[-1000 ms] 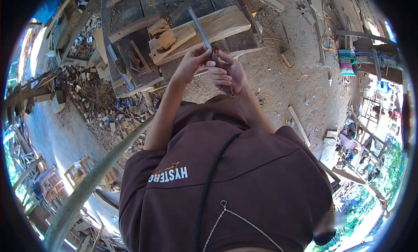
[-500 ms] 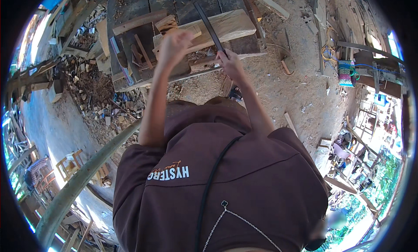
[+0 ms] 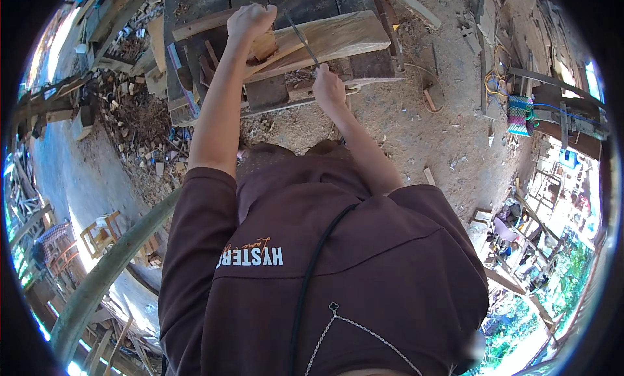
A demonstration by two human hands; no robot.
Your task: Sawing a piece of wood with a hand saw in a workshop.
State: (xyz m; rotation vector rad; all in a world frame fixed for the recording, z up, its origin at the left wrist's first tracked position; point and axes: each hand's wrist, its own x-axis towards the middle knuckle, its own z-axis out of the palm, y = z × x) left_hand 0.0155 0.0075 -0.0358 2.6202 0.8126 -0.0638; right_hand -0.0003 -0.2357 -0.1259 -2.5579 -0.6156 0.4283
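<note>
My right hand (image 3: 329,85) is closed round the lower end of a long, thin dark metal bar (image 3: 302,39), which slants up across a pale, thick plank (image 3: 344,33) on the weathered wooden workbench (image 3: 195,2). My left hand (image 3: 250,22) is stretched forward at the upper left of the plank, fingers curled over or just above a small yellowish wooden block (image 3: 262,49); what they hold, if anything, is hidden. A narrow light board (image 3: 276,56) lies beside the block, and a few dark offcuts lie on the bench's left side.
Scrap wood (image 3: 123,83) is heaped on the ground left of the bench. A pale pole (image 3: 110,272) crosses the lower left. At the right are coiled cables (image 3: 496,74), a woven coloured bag (image 3: 520,115) and stacked lumber and clutter. Loose boards (image 3: 409,2) lie beyond the bench.
My left hand has left the bar and moved up and forward to the back left of the plank. My right hand still holds the bar and has shifted slightly left and up.
</note>
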